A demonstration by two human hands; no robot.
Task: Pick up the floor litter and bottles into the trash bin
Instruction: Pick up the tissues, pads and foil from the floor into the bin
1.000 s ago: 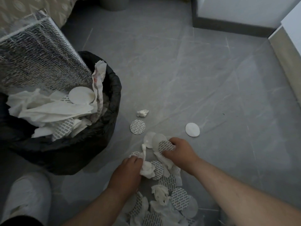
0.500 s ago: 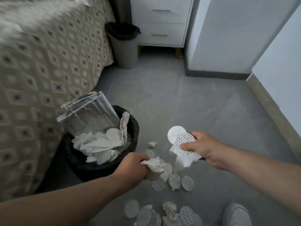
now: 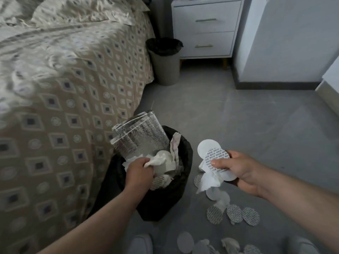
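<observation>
Tissue (image 3: 156, 160) | gripped in left hand (image 3: 140, 171) | over trash bin (image 3: 185, 162)

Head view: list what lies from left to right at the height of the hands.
bedspread → left hand gripping a crumpled tissue → right rim of the trash bin → paper discs → right hand pinching them

The bin liner (image 3: 174, 202) is thin black plastic, crinkled and dull. The foil bag (image 3: 141, 138) standing in it is shiny, embossed silver. The tissue (image 3: 157, 160) is soft, crumpled white paper. The discs (image 3: 216, 157) are matt white, with print on one face. The floor (image 3: 256, 125) is smooth grey tile, and the bedspread (image 3: 73, 92) is woven cloth.
</observation>
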